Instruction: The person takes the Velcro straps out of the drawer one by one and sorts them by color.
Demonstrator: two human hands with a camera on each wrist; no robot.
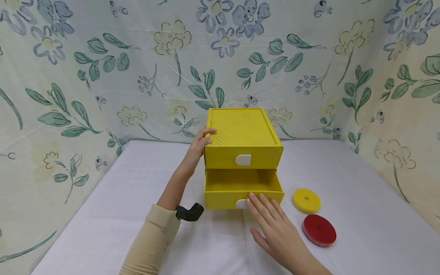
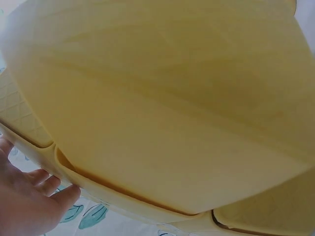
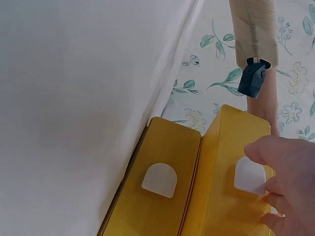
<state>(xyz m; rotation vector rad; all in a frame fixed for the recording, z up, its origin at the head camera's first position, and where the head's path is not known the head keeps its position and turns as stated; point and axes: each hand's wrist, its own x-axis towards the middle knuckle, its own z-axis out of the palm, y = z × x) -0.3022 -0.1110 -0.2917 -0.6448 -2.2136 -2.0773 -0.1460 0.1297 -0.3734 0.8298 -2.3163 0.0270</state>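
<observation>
- Head view: the fingers of the left hand [image 1: 196, 148] rest on the left top edge of the yellow cabinet [image 1: 245, 124]. The fingers of the right hand [image 1: 279, 231] are nearly straight and lie on the front of the open drawer [image 1: 220, 201], covering part of its white tab [image 1: 241, 204]. Above these fingertips is the upper drawer [image 1: 220, 157]; to their right, on the worktop [image 1: 354, 183], lie the yellow roll [image 1: 301, 203] and the red roll [image 1: 325, 231].
- Left wrist view: the left fingers touch the cabinet's rim; how firmly, one cannot tell. With weak support, the cabinet could slide under a push.
- Right wrist view: the right thumb stands apart from the other fingers, and no pinch is seen. Beyond the open drawer from them is another drawer front [image 3: 172, 145], set back. Pressed right of its middle, the open drawer could jam crookedly; fingertips slipping over its rim could get caught.
</observation>
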